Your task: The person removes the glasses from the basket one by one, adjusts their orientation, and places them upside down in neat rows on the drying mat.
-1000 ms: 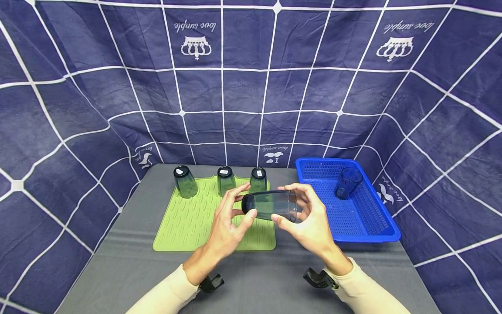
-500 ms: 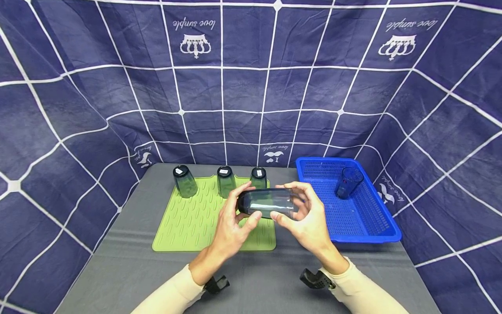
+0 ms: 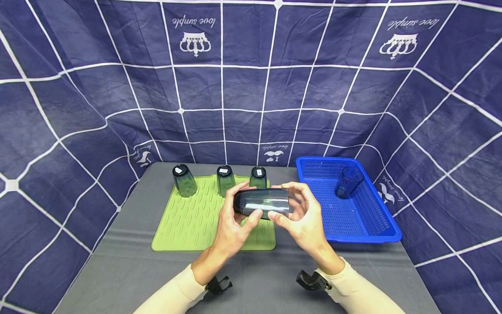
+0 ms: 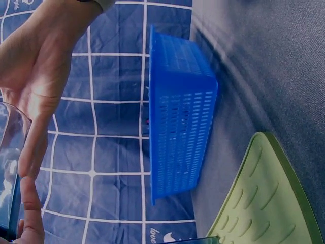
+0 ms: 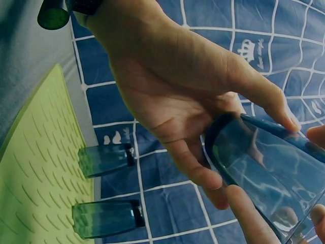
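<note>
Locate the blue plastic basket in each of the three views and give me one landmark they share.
Head view: the blue perforated plastic basket sits right of centre on the grey table, a tumbler standing inside it.
Left wrist view: it fills the middle of the frame, seen from the side with the picture rotated.
Right wrist view: not in it.
Shared landmark: the green ribbed silicone mat, at bottom right in the left wrist view and at left in the right wrist view.

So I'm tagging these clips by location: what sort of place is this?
Probably a staged recording booth, not a real kitchen: a blue printed cloth walls in a grey table laid out with a green drying mat, upside-down tumblers and a blue basket.
</note>
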Demonstrator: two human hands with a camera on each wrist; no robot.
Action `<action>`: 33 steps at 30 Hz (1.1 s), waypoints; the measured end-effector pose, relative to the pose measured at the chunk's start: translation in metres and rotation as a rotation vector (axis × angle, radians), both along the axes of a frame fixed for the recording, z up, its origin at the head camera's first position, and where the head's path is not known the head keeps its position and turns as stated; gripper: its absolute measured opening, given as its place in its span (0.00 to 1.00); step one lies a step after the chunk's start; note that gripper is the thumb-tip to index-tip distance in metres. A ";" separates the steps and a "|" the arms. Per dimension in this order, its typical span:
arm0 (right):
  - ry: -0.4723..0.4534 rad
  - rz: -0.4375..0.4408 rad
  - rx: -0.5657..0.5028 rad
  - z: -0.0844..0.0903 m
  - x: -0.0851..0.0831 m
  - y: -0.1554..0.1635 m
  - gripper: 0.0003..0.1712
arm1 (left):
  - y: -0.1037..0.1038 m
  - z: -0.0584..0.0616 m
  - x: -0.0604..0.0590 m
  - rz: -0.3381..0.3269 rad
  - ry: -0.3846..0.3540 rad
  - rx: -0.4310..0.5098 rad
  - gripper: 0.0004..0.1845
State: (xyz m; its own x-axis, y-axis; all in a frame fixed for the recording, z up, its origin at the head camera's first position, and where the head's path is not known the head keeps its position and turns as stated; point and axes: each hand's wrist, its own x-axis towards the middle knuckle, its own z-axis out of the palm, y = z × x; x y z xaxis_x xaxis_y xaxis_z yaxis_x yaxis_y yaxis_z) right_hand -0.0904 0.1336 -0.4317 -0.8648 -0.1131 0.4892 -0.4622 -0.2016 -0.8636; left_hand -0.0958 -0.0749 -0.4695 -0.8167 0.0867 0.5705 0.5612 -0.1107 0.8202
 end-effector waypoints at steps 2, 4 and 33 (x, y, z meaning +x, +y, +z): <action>-0.003 0.001 -0.003 0.000 0.000 0.000 0.42 | 0.001 0.001 0.000 0.001 0.003 0.007 0.40; -0.009 0.006 -0.011 0.000 0.000 -0.001 0.42 | 0.001 0.002 0.000 0.001 0.006 0.018 0.40; -0.073 0.198 0.048 -0.006 -0.007 0.005 0.41 | -0.016 0.011 0.006 0.068 0.020 -0.053 0.38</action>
State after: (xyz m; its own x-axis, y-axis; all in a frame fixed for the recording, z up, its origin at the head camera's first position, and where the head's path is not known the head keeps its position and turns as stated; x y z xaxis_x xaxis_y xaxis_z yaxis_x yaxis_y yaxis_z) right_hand -0.0973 0.1382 -0.4380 -0.8565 -0.3057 0.4160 -0.3536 -0.2396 -0.9042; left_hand -0.0895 -0.0911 -0.4580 -0.8100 0.0623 0.5831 0.5826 -0.0282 0.8123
